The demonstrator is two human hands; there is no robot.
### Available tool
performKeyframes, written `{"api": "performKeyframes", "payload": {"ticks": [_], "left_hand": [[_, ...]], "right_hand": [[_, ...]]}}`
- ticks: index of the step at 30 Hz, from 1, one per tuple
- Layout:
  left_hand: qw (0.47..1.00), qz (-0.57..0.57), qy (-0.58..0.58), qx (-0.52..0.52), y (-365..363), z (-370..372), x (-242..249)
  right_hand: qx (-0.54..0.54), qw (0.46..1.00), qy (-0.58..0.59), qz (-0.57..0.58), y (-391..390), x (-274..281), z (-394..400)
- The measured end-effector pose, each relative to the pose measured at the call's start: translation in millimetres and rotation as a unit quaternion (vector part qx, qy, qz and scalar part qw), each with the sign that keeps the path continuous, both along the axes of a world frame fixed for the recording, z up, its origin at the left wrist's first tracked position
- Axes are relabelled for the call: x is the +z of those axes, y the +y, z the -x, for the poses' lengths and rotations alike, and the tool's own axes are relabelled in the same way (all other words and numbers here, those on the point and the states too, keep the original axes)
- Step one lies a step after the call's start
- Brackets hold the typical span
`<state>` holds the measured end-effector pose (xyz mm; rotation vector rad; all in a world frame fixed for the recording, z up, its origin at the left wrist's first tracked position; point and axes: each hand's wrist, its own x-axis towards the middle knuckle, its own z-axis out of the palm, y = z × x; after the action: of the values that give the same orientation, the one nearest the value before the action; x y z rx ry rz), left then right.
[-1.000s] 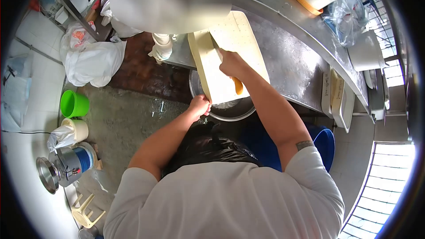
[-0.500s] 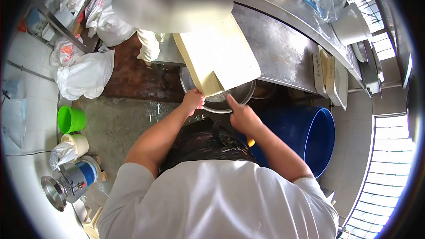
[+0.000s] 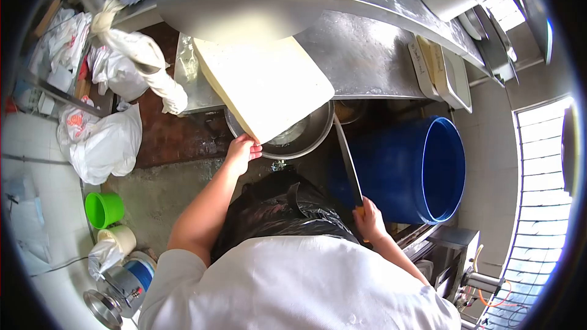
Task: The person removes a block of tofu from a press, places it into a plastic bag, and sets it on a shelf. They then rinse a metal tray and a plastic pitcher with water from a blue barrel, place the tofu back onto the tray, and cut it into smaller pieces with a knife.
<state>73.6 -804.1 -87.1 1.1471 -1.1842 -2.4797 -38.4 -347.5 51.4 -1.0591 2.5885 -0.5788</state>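
A thick cream cutting board (image 3: 263, 85) lies on the steel table and juts over its front edge. My left hand (image 3: 240, 154) is closed on its near left corner, thumb and fingers pinching the edge. Below the overhanging part, a wide metal bowl (image 3: 318, 140) shows its rim. My right hand (image 3: 370, 221) is wrapped round the handle of a long-bladed knife (image 3: 347, 156), which is held away from the board on the right, blade pointing forward. A grey blur hides the board's far end.
The steel table (image 3: 361, 55) runs along the front. To the right stands a large blue barrel (image 3: 440, 165), with white plastic trays (image 3: 449, 79) beyond it. White bags (image 3: 110, 140), a rolled cloth (image 3: 147, 61) and a green bucket (image 3: 104, 209) are on the left.
My right hand has drawn the knife off the board's near edge, back and to the right. The left hand keeps its grip on the corner. The camera view has shifted.
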Motion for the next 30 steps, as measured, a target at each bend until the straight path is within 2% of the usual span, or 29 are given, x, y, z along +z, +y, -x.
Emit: {"api": "performKeyframes", "payload": {"ticks": [2, 4, 8, 10, 12, 13, 18, 22, 24, 27, 30], "left_hand": [[1.000, 0.008, -0.012, 0.009, 3, 1, 1], [0.999, 0.015, -0.036, 0.006, 5, 2, 8], [0.995, 0.035, -0.089, -0.025, 7, 9, 19], [0.992, 0.029, -0.116, -0.028, 17, 18, 20], [0.993, -0.016, -0.116, -0.020, 31, 33, 19], [0.992, -0.028, -0.117, -0.027, 39, 45, 18], [0.986, -0.113, -0.083, -0.085, 96, 127, 5], [0.973, -0.170, -0.034, -0.155, 146, 217, 33], [0.969, -0.162, -0.020, -0.184, 166, 267, 44], [0.961, -0.132, -0.005, -0.245, 171, 333, 36], [0.971, -0.115, 0.008, -0.208, 153, 348, 21]], "right_hand": [[-0.032, 0.999, 0.033, 0.026, -14, -20, 11], [-0.150, 0.986, -0.053, 0.055, -38, -19, 24], [-0.185, 0.966, -0.118, 0.133, -50, -40, 72], [-0.162, 0.963, -0.127, 0.173, -62, -33, 101], [-0.195, 0.946, -0.168, 0.195, -75, -28, 130], [-0.219, 0.934, -0.212, 0.186, -83, -11, 144], [-0.232, 0.916, -0.236, 0.227, -91, -9, 207], [-0.240, 0.917, -0.229, 0.221, -89, -6, 238], [-0.246, 0.920, -0.223, 0.209, -83, -3, 248], [-0.260, 0.911, -0.245, 0.208, -75, -1, 253], [-0.272, 0.908, -0.247, 0.203, -57, 1, 248]]}}
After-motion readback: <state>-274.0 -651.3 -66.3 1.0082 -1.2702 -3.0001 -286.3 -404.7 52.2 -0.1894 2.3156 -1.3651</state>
